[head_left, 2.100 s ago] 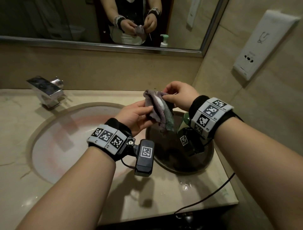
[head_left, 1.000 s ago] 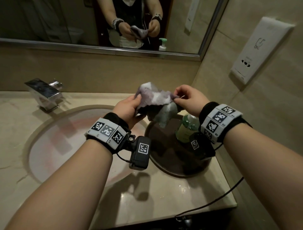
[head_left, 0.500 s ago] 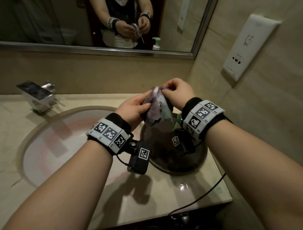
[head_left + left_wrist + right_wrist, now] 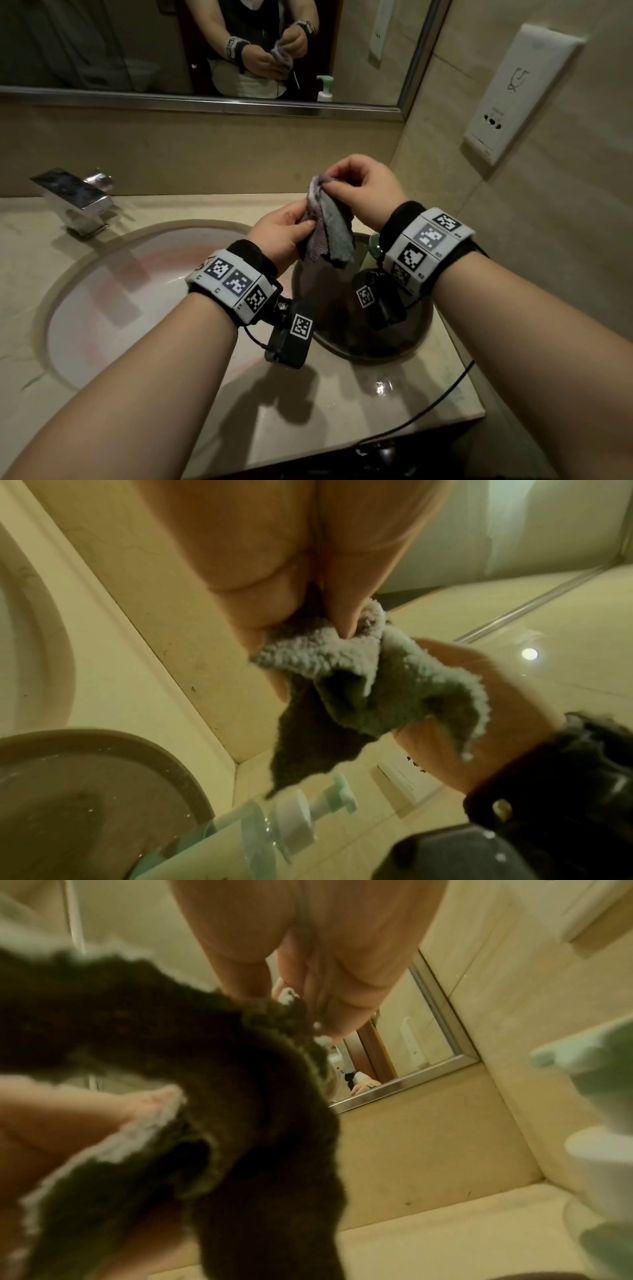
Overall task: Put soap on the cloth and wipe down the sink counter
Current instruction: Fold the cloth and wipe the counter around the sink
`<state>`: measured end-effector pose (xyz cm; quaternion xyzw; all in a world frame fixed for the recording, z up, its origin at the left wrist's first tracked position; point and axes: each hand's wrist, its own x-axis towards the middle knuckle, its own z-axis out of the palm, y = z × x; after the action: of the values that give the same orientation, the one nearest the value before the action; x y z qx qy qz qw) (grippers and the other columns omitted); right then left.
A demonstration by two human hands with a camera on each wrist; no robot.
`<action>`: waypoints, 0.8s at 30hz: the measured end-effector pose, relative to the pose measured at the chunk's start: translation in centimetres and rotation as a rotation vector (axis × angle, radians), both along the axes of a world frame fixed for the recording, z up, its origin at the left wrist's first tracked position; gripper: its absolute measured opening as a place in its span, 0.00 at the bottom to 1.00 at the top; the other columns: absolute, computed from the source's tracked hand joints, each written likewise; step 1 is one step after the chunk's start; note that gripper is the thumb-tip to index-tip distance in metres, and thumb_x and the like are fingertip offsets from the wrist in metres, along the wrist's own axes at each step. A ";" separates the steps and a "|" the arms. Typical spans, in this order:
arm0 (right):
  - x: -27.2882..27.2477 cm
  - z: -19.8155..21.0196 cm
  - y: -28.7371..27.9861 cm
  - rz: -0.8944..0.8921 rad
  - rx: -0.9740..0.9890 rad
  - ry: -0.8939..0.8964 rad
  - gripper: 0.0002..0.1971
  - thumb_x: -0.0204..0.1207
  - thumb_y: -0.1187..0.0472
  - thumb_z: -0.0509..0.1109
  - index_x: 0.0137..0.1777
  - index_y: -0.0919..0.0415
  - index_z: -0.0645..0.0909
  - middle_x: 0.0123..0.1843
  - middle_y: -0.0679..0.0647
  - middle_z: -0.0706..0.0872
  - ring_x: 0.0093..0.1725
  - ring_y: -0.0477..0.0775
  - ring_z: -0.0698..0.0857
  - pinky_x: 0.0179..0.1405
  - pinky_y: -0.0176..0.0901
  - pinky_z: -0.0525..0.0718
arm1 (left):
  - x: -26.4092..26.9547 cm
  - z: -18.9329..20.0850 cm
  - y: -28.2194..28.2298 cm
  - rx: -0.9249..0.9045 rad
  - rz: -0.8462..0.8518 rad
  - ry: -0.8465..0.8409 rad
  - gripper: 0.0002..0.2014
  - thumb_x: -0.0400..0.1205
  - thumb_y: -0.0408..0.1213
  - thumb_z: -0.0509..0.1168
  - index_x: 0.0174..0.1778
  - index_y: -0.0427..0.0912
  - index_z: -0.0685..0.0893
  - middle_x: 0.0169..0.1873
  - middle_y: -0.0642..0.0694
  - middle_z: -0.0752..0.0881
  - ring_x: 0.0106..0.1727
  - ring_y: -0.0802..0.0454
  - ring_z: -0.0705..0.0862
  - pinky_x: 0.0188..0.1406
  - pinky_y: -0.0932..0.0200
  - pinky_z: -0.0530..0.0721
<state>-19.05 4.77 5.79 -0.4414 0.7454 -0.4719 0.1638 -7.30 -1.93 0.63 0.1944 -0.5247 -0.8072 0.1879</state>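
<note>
Both hands, left hand (image 4: 281,236) and right hand (image 4: 363,188), pinch the fluffy grey-green cloth (image 4: 329,229) above the beige marble surface (image 4: 342,404), apparently working soap in; next, press it down to wipe

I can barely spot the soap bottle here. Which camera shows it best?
The left wrist view: the soap pump bottle shows its green pump head and clear body. In the head view the right wrist hides most of it; the right wrist view shows only a blurred edge.

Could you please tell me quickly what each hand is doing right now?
Left hand: holding the fluffy grey-green cloth.
Right hand: pinching the same cloth's top edge.
</note>
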 end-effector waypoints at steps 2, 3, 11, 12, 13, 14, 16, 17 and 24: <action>-0.3 0.1 -0.4 -0.049 0.009 0.076 0.09 0.75 0.61 0.71 0.36 0.49 0.77 0.39 0.45 0.83 0.48 0.50 0.85 0.56 0.49 0.86 | 0.0 0.1 -0.2 -0.003 0.004 0.025 0.26 0.84 0.16 0.45 0.78 0.31 0.65 0.49 0.45 0.86 0.47 0.55 0.87 0.50 0.66 0.86; -0.6 0.0 -0.5 -0.074 0.024 0.099 0.07 0.75 0.60 0.71 0.37 0.50 0.77 0.40 0.46 0.83 0.49 0.52 0.85 0.57 0.50 0.85 | 0.0 0.2 -0.3 0.001 0.010 0.039 0.27 0.83 0.16 0.44 0.79 0.33 0.64 0.52 0.44 0.84 0.51 0.54 0.85 0.53 0.66 0.85; -0.2 -1.6 0.5 0.064 0.101 0.039 0.12 0.74 0.63 0.73 0.34 0.46 0.77 0.40 0.48 0.85 0.48 0.52 0.86 0.57 0.53 0.86 | 0.3 0.7 -1.2 0.070 0.109 0.102 0.28 0.84 0.16 0.44 0.80 0.37 0.63 0.68 0.37 0.80 0.60 0.49 0.82 0.62 0.58 0.79; -0.1 -1.6 0.6 0.083 0.092 0.033 0.12 0.73 0.63 0.74 0.35 0.47 0.77 0.41 0.49 0.85 0.49 0.53 0.86 0.58 0.53 0.86 | 0.4 0.6 -1.1 0.063 0.094 0.082 0.28 0.84 0.16 0.44 0.81 0.35 0.62 0.72 0.34 0.75 0.63 0.46 0.79 0.63 0.58 0.78; 0.0 -1.6 0.6 0.092 0.082 0.022 0.12 0.73 0.64 0.74 0.35 0.47 0.77 0.41 0.50 0.85 0.49 0.53 0.86 0.58 0.53 0.86 | 0.5 0.5 -1.1 0.048 0.064 0.061 0.28 0.84 0.16 0.44 0.81 0.34 0.62 0.72 0.33 0.75 0.61 0.46 0.80 0.62 0.59 0.79; 0.0 -1.5 0.5 0.091 0.070 0.007 0.12 0.73 0.64 0.74 0.35 0.48 0.77 0.41 0.49 0.85 0.49 0.53 0.86 0.58 0.53 0.86 | 0.5 0.3 -1.0 0.032 0.032 0.045 0.27 0.84 0.16 0.44 0.80 0.34 0.63 0.68 0.34 0.78 0.57 0.47 0.82 0.59 0.62 0.82; -0.1 -1.3 0.3 0.075 0.048 -0.032 0.10 0.73 0.62 0.74 0.35 0.48 0.78 0.39 0.47 0.85 0.47 0.52 0.85 0.56 0.51 0.87 | 0.5 0.0 -1.0 0.000 -0.003 0.018 0.27 0.83 0.16 0.45 0.79 0.33 0.65 0.54 0.40 0.84 0.48 0.55 0.87 0.50 0.66 0.86; -0.1 -1.2 0.3 0.067 0.040 -0.045 0.10 0.74 0.62 0.74 0.36 0.49 0.78 0.39 0.47 0.84 0.46 0.51 0.85 0.54 0.50 0.87 | 0.5 0.0 -1.1 -0.018 -0.008 0.010 0.27 0.83 0.15 0.45 0.79 0.33 0.66 0.50 0.43 0.85 0.45 0.58 0.88 0.48 0.68 0.87; -0.8 -0.1 -0.3 -0.046 -0.008 0.035 0.12 0.76 0.62 0.71 0.35 0.46 0.75 0.38 0.42 0.82 0.47 0.48 0.84 0.52 0.42 0.85 | 0.6 0.3 -1.4 -0.113 -0.055 -0.023 0.29 0.83 0.14 0.45 0.80 0.35 0.64 0.61 0.38 0.81 0.54 0.52 0.82 0.56 0.65 0.83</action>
<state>-19.85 4.46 5.64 -0.4331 0.7561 -0.4708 0.1380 -6.74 -3.32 0.92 0.1783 -0.5766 -0.7790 0.1701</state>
